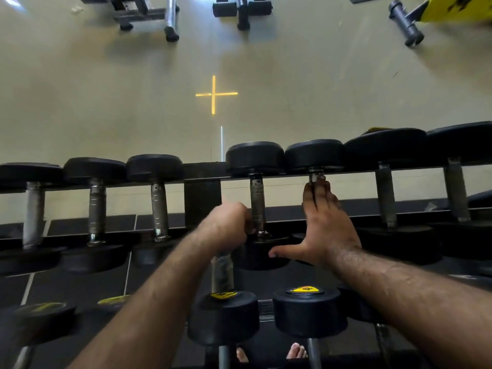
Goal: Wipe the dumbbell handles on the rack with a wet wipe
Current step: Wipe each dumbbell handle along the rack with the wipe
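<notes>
Gripping dumbbell handle (257, 201) near its lower end, left hand (226, 227) clenched; right hand (323, 225) flat, fingers straight on neighbouring handle (314, 178)

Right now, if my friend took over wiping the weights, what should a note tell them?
Left hand: curled round the near end of one top-row dumbbell handle.
Right hand: fingers straight, lying along the next handle to the right.
Wet wipe: I can't see one; it may be inside the left fist.
Done: I can't tell which handles are clean.
Left: the other handles on the rack, both rows.

Black rack (202, 171), dumbbells (154, 198) in rows
</notes>
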Available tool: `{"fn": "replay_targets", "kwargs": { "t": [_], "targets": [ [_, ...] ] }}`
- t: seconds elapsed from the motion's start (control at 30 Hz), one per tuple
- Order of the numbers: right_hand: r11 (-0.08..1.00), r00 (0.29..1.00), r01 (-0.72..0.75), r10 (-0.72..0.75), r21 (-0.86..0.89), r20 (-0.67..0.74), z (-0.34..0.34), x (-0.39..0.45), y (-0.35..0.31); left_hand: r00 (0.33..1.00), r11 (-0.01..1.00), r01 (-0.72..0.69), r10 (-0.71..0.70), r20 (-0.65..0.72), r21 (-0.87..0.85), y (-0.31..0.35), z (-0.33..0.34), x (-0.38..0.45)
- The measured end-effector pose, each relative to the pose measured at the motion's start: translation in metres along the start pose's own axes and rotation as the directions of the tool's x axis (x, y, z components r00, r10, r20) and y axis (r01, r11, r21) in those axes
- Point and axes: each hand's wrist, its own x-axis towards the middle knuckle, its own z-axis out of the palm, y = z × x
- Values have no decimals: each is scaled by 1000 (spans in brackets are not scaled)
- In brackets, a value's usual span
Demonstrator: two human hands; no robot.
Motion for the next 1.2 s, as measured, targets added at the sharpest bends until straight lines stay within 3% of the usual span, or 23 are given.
{"fn": "replay_targets", "kwargs": {
  "t": [0.07, 0.13, 0.17, 0.2, 0.27, 0.37, 0.47, 0.53, 0.6, 0.63, 0.7, 0.73, 0.8, 0.87, 0.9, 0.93, 0.97, 1.03, 1.07, 1.1, 1.2],
  "targets": [
    [1000, 1000, -1, 1, 2, 2, 0, 0, 0, 994, 995, -37, 45, 96, -88, -3, -5, -4],
    [1000, 1000, 1, -1, -1, 2, 0, 0, 0, 969, 926, -75, 156, 193, -369, -10, -31, -10],
    [1000, 1000, 3, -3, -1, 3, 0, 0, 0, 965, 892, -98, 193, 176, -441, -11, -40, -11],
    [1000, 1000, 3, -3, 1, 1, 0, 0, 0, 977, 901, -111, 176, 118, -420, -9, -43, -10],
    [1000, 1000, 4, -4, 6, 1, 0, 0, 0, 998, 981, -63, 61, -14, -183, 1, -34, -4],
    [1000, 1000, 5, -5, 9, -2, 0, -1, 1, 999, 997, -3, 0, 34, 72, 16, -9, -6],
    [1000, 1000, 6, -6, 14, -8, 1, 0, 2, 986, 980, -142, 153, 72, -141, 24, -28, -10],
    [1000, 1000, 8, -8, 16, -7, 1, 0, 2, 960, 944, -247, 208, -187, -218, 29, -38, -5],
    [1000, 1000, 6, -6, 15, -4, -1, 0, 1, 783, 949, -315, 274, -559, 24, 28, -30, 10],
    [1000, 1000, 5, -5, 10, -3, -1, 0, 0, 719, 932, -304, 361, -594, 198, 26, -21, 15],
    [1000, 1000, 7, -7, 4, -9, -1, 0, 0, 676, 831, -361, 545, -496, 422, 17, -2, 21],
    [1000, 1000, 9, -9, 8, -9, -1, 0, 0, 681, 801, -417, 589, -436, 430, 15, 2, 18],
    [1000, 1000, 13, -13, 13, -5, -1, -1, 0, 789, 822, -492, 560, -253, 285, 9, 3, 11],
    [1000, 1000, 17, -17, 7, -11, -1, -1, 0, 901, 895, -432, 435, -1, 111, 6, -5, 4],
    [1000, 1000, 19, -19, 4, -12, -1, -2, 0, 915, 915, -404, 404, -7, 16, 5, -11, 3],
    [1000, 1000, 19, -19, 0, -12, -2, -2, -1, 912, 914, -403, 395, -115, -57, 3, -16, 4],
    [1000, 1000, 17, -17, -4, -15, -2, -2, -1, 865, 901, -429, 392, -314, -59, 2, -19, 6],
    [1000, 1000, 12, -12, -4, -21, -3, -2, -2, 693, 909, -414, 347, -631, 45, 6, -14, 11],
    [1000, 1000, 11, -11, -5, -22, -3, -2, -2, 645, 918, -382, 347, -681, 105, 9, -6, 13],
    [1000, 1000, 11, -11, -9, -24, -2, -2, -1, 638, 917, -368, 370, -675, 155, 10, 3, 14],
    [1000, 999, 17, -17, -17, -29, -2, -3, -2, 770, 925, -377, 345, -536, 53, 4, 21, 7]
  ]
}}
